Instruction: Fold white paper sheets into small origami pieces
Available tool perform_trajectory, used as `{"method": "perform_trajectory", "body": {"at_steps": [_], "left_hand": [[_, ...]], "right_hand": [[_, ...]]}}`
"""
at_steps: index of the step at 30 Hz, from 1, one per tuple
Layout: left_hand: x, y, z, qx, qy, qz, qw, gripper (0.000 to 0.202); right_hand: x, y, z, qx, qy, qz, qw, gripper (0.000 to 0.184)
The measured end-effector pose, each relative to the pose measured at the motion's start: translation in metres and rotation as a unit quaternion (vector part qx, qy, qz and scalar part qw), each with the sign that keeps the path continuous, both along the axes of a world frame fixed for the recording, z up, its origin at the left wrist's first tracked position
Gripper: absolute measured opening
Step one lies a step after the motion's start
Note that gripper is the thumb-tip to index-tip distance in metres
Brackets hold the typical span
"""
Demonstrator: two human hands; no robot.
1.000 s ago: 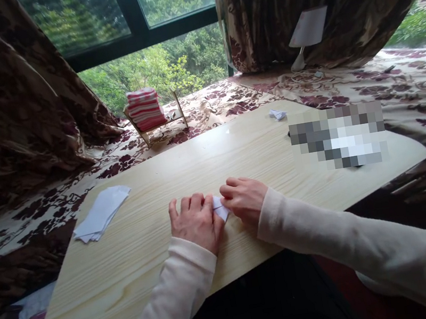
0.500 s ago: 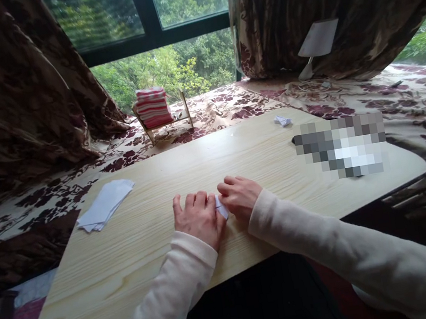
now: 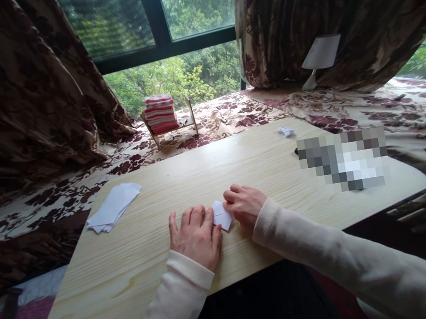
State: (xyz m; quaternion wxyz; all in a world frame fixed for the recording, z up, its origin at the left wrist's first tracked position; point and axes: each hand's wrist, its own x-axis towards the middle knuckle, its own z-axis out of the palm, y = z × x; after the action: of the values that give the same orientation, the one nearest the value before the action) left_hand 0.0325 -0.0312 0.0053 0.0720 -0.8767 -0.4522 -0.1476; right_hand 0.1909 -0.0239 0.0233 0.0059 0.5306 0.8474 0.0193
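Observation:
A small folded piece of white paper (image 3: 222,217) with visible creases lies on the light wooden table (image 3: 160,186) between my hands. My left hand (image 3: 196,235) rests palm down on the tabletop, its fingers spread, with the index finger and thumb at the paper's left edge. At the paper's right side, my right hand (image 3: 245,205) has its fingers curled and pinched on the edge; the fingertips partly hide that side.
A stack of white paper sheets (image 3: 115,206) lies at the table's left. Near the far right edge sits a small folded paper piece (image 3: 286,131), with a blurred-out object (image 3: 339,164) nearer me. Beyond the table are a rack of striped cloths (image 3: 160,115) and a lamp (image 3: 321,53).
My hands have moved slightly apart, so more of the folded paper shows between them. The whole view has shifted a little, with things sitting lower in the picture.

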Motion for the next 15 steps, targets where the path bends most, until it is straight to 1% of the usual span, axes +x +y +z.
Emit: {"method": "perform_trajectory", "body": {"at_steps": [3,5,7,8,9,11,12,13,15], "left_hand": [[-0.009,0.008,0.000,-0.003,-0.026,-0.002,1.000,0.030],[-0.019,0.018,-0.001,-0.004,-0.066,0.005,0.998,0.026],[-0.034,0.027,-0.001,0.007,-0.136,0.014,0.991,0.025],[-0.043,0.032,0.000,0.008,-0.179,0.008,0.984,0.025],[-0.053,0.035,0.002,-0.002,-0.224,-0.014,0.974,0.025],[-0.075,0.039,0.009,-0.027,-0.310,-0.041,0.950,0.023],[-0.085,0.039,0.014,-0.038,-0.328,-0.043,0.943,0.021],[-0.095,0.040,0.020,-0.048,-0.333,-0.045,0.941,0.020],[-0.110,0.043,0.035,-0.067,-0.314,-0.056,0.945,0.019]], "right_hand": [[-0.001,0.000,0.001,-0.001,0.004,-0.005,1.000,0.027],[-0.001,0.000,0.000,0.007,0.003,-0.008,1.000,0.028],[-0.001,0.000,-0.002,0.015,0.002,-0.011,1.000,0.027],[-0.001,0.000,-0.003,0.016,0.003,-0.012,1.000,0.026],[-0.001,0.001,-0.003,0.017,0.005,-0.012,1.000,0.025],[-0.001,0.002,-0.004,0.016,0.008,-0.011,1.000,0.023],[-0.001,0.002,-0.004,0.017,0.009,-0.011,1.000,0.023],[-0.002,0.003,-0.004,0.018,0.010,-0.010,1.000,0.022],[-0.002,0.004,-0.005,0.022,0.010,-0.005,1.000,0.021]]}}
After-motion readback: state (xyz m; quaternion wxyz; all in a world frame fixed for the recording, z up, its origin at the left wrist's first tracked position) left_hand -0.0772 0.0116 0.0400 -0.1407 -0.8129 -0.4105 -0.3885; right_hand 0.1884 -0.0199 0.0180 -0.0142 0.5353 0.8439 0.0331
